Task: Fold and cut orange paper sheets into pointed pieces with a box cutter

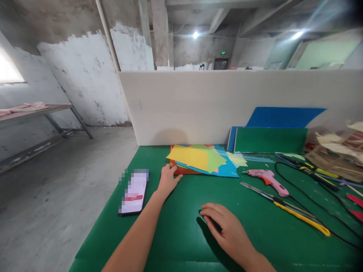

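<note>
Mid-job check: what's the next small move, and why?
I'd probably close the left hand on the paper stack: its fingertips are at the stack's left edge, thumb spread apart, while the right hand is over bare green tabletop.

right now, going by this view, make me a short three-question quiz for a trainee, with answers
1. Which hand is nearer the coloured sheets?
2. True or false: the pink glue gun lies to the right of the phone in this view.
3. Fill in the blank: the knife beside the glue gun has a ____ handle.

Key:
1. The left hand, with its fingers at their edge.
2. True.
3. Yellow.
</note>
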The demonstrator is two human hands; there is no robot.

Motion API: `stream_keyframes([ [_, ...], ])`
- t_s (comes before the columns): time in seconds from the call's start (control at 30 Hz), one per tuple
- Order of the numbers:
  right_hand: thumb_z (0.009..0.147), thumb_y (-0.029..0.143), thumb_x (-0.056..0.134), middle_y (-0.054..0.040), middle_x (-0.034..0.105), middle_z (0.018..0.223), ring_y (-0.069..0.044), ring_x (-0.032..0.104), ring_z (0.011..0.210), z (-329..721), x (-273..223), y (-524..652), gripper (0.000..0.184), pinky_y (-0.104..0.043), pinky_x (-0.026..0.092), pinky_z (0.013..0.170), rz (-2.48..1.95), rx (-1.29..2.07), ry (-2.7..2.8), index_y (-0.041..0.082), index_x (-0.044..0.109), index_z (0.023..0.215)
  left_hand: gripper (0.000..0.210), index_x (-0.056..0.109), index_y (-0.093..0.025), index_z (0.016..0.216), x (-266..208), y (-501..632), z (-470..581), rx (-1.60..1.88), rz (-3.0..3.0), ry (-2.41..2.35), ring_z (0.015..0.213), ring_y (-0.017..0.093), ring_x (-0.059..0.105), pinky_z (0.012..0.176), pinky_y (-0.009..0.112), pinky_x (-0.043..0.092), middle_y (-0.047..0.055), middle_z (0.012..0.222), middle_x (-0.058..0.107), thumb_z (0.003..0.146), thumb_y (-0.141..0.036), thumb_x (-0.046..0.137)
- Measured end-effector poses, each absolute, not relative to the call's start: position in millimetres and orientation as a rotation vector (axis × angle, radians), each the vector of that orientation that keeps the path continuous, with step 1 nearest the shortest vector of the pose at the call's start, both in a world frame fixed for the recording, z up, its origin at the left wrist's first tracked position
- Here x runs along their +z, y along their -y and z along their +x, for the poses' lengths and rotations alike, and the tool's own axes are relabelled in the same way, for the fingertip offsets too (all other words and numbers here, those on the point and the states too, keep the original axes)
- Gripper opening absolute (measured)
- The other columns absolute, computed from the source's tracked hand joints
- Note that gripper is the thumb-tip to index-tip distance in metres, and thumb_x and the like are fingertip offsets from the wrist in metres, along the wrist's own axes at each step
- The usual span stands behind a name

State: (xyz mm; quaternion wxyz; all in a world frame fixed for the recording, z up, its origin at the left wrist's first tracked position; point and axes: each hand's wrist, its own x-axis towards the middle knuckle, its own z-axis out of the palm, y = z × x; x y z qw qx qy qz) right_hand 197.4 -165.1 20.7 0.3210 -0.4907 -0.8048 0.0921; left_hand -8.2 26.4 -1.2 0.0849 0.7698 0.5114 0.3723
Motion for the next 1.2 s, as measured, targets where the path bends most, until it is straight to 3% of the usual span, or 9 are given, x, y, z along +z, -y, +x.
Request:
stream_keyframes([
  [0.07,0.094,0.015,0.044,-0.0069,0.07,0.101,-0.02,0.066,0.092,200.7,19.1,157.0,0.023,-0.033,0.054,0.08,-1.201,0.201,2.122,0.023,0.063,0.104,0.041,0.064,-0.02,0.113,-0.6,-27.7,-10.4,1.106,2.301,-1.506,0.086,0.023,0.058,0.082,0.038,0.051,0.005,0.091,0.057,0.072,-0.017,0.07],
  [0.17,0.093,0.012,0.045,-0.0062,0.071,0.095,-0.019,0.066,0.085,205.4,15.5,152.9,0.023,-0.033,0.054,0.079,-1.089,0.136,2.141,0.022,0.061,0.107,0.046,0.061,-0.019,0.118,1.8,-28.9,-12.7,1.122,2.308,-1.469,0.091,0.022,0.059,0.084,0.036,0.051,0.006,0.096,0.058,0.074,-0.008,0.062],
  [0.37,0.09,0.01,0.047,-0.006,0.073,0.095,-0.02,0.067,0.082,210.0,11.9,152.3,0.031,-0.033,0.056,0.077,-1.02,0.071,2.18,0.023,0.057,0.117,0.016,0.067,-0.019,0.089,11.1,-24.1,-10.2,1.134,2.329,-1.443,0.089,0.021,0.057,0.081,0.035,0.05,0.007,0.093,0.057,0.082,-0.012,0.055],
  [0.47,0.089,0.011,0.048,-0.0044,0.073,0.095,-0.02,0.068,0.082,212.0,13.2,150.5,0.034,-0.034,0.057,0.077,-1.054,0.117,2.193,0.027,0.057,0.117,0.016,0.066,-0.019,0.077,15.3,-23.9,-7.2,1.131,2.342,-1.442,0.085,0.022,0.056,0.079,0.035,0.049,0.006,0.086,0.057,0.084,-0.014,0.053],
  [0.67,0.092,0.014,0.046,-0.0047,0.074,0.093,-0.02,0.069,0.082,207.6,16.8,153.7,0.027,-0.034,0.057,0.076,-1.079,0.205,2.112,0.027,0.063,0.109,0.014,0.065,-0.022,0.076,16.5,-22.3,-2.7,1.126,2.343,-1.461,0.097,0.027,0.052,0.089,0.042,0.044,0.007,0.1,0.066,0.086,-0.018,0.056],
  [0.73,0.092,0.014,0.046,-0.0049,0.074,0.092,-0.02,0.069,0.082,205.3,17.7,154.4,0.025,-0.033,0.057,0.075,-1.077,0.244,2.098,0.026,0.064,0.106,0.014,0.064,-0.021,0.078,14.5,-20.1,-1.3,1.104,2.333,-1.439,0.094,0.025,0.056,0.087,0.039,0.045,0.006,0.096,0.068,0.087,-0.016,0.054],
  [0.9,0.092,0.017,0.047,-0.0058,0.073,0.104,-0.021,0.067,0.098,214.3,16.5,128.6,0.024,-0.036,0.054,0.089,-1.094,0.261,2.094,0.025,0.066,0.104,0.014,0.06,-0.02,0.083,11.3,-13.6,2.0,1.117,2.255,-1.428,0.081,0.022,0.062,0.075,0.033,0.046,0.005,0.086,0.067,0.09,-0.017,0.049],
  [1.03,0.093,0.017,0.044,-0.0097,0.065,0.124,-0.023,0.06,0.114,230.9,15.3,86.8,0.03,-0.042,0.05,0.098,-1.202,0.083,2.051,0.022,0.064,0.115,0.014,0.058,-0.02,0.079,14.6,-6.3,2.2,1.116,2.23,-1.423,0.079,0.021,0.062,0.074,0.032,0.045,0.005,0.083,0.067,0.09,-0.018,0.049],
  [1.2,0.092,0.018,0.043,-0.0097,0.062,0.127,-0.024,0.058,0.118,241.9,10.9,61.7,0.034,-0.045,0.047,0.101,-1.252,0.004,2.042,0.021,0.062,0.121,0.013,0.054,-0.021,0.077,18.1,7.4,-3.8,1.03,2.233,-1.351,0.08,0.02,0.061,0.074,0.031,0.046,0.004,0.083,0.065,0.089,-0.016,0.049],
])
